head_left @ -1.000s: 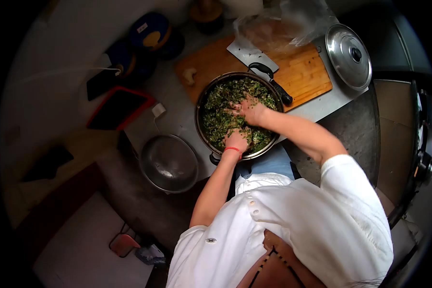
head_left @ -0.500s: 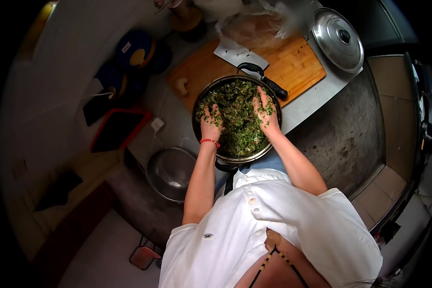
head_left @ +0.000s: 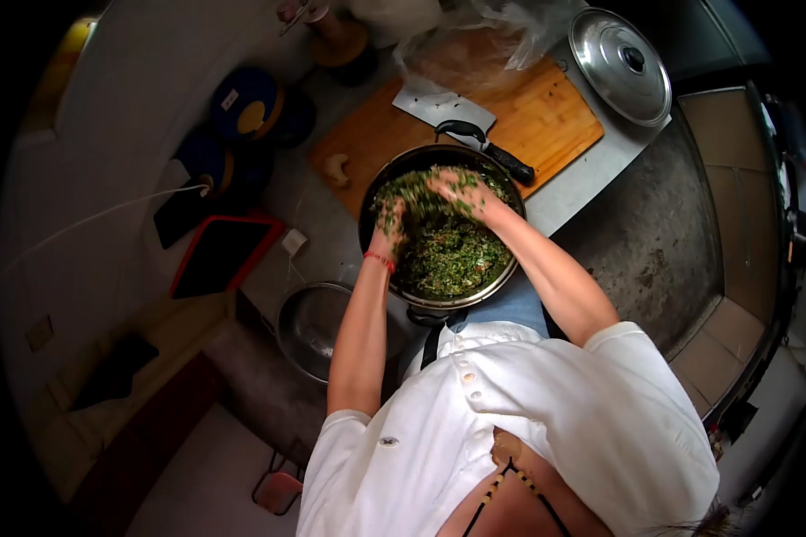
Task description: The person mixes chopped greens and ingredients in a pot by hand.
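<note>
A deep metal pot (head_left: 501, 279) holds a mix of finely chopped greens (head_left: 452, 259). Inside it, my left hand (head_left: 389, 229), with a red bracelet at the wrist, is at the left side, flecked with green and blurred. My right hand (head_left: 467, 197) reaches across the upper middle, its fingers curved around greens. A blurred clump of the mix is raised between the two hands, which both grip it. Just beyond the pot, a cleaver (head_left: 448, 106) lies on a wooden cutting board (head_left: 555, 121), its black handle beside the rim.
A metal lid (head_left: 620, 67) lies at the far right of the counter, near a clear plastic bag (head_left: 528, 36). To the lower left is a metal basin (head_left: 309, 327). A red-framed dark tablet (head_left: 224, 255) and blue containers (head_left: 246, 103) stand along the left wall.
My right hand has moved left from the pot's right side toward the upper middle. Between my hands a clump of greens has come up. My left hand has shifted slightly left.
</note>
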The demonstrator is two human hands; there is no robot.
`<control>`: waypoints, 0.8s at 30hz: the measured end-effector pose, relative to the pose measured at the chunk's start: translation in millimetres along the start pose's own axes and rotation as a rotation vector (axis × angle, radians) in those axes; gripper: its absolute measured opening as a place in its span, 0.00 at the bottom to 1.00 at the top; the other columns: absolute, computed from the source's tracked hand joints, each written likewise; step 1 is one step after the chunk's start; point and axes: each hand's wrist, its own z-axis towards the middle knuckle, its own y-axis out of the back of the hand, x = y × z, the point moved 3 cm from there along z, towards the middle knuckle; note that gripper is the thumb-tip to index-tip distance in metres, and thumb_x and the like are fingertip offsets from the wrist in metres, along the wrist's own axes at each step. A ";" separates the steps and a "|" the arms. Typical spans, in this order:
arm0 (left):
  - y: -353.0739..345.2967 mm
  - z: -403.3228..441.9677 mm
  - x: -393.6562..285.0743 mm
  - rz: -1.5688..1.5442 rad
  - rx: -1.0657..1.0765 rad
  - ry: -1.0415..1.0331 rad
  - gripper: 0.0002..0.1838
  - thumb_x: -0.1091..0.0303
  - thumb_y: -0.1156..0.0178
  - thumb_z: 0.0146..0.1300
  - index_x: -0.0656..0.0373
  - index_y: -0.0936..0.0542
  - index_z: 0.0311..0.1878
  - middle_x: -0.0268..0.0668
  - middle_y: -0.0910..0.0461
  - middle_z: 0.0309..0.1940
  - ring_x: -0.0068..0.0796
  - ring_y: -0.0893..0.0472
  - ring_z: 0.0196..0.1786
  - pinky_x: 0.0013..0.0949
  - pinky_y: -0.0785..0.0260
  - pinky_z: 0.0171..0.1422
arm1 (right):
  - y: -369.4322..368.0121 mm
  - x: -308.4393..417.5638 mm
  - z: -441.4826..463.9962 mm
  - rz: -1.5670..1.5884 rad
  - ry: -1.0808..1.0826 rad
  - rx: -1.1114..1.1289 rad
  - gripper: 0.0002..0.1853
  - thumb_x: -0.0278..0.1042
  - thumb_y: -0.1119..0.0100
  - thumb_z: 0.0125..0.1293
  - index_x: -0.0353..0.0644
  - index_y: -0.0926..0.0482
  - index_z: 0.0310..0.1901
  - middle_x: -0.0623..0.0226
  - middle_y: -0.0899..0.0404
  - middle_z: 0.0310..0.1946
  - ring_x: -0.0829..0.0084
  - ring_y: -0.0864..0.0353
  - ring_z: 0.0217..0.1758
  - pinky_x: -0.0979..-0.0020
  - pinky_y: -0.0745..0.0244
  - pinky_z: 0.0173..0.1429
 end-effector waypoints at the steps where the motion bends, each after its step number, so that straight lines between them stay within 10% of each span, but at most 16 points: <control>1: 2.3 -20.0 6.1 -0.049 0.045 -0.004 0.20 0.52 0.58 0.59 0.57 0.35 0.47 0.34 0.32 0.41 0.25 0.32 0.39 0.35 0.39 0.40 | -6.0 11.5 -21.2 -0.060 0.077 0.031 0.19 0.34 0.57 0.60 0.32 0.39 0.50 0.59 0.34 0.49 0.70 0.33 0.50 0.77 0.35 0.52; 3: 9.2 5.1 47.2 -0.441 0.513 -0.159 0.20 0.50 0.54 0.56 0.56 0.34 0.44 0.35 0.29 0.35 0.29 0.31 0.37 0.39 0.42 0.48 | -24.5 9.1 -50.8 0.443 -0.106 -0.076 0.21 0.36 0.59 0.61 0.35 0.42 0.53 0.62 0.38 0.52 0.72 0.36 0.53 0.75 0.38 0.55; 7: -11.5 -63.5 57.8 1.603 0.119 -0.787 0.16 0.55 0.54 0.54 0.56 0.32 0.39 0.37 0.29 0.36 0.35 0.27 0.35 0.45 0.43 0.49 | -33.3 -52.3 -90.4 -1.095 0.247 0.125 0.22 0.36 0.61 0.58 0.42 0.43 0.55 0.58 0.42 0.54 0.62 0.47 0.59 0.66 0.40 0.56; 14: -24.3 -33.0 75.8 1.843 0.118 -0.681 0.09 0.63 0.53 0.48 0.48 0.23 0.27 0.31 0.24 0.29 0.31 0.24 0.33 0.39 0.37 0.39 | -51.0 -54.0 -97.8 -1.635 0.049 0.476 0.11 0.34 0.51 0.45 0.39 0.21 0.28 0.55 0.40 0.51 0.58 0.48 0.60 0.54 0.50 0.59; 24: -34.3 -12.5 46.0 1.859 0.199 -0.370 0.13 0.64 0.56 0.52 0.53 0.23 0.35 0.36 0.24 0.36 0.35 0.24 0.39 0.35 0.32 0.40 | -50.3 -18.0 -56.1 -1.638 -0.208 0.682 0.13 0.32 0.52 0.50 0.40 0.25 0.37 0.60 0.43 0.54 0.58 0.51 0.61 0.53 0.43 0.56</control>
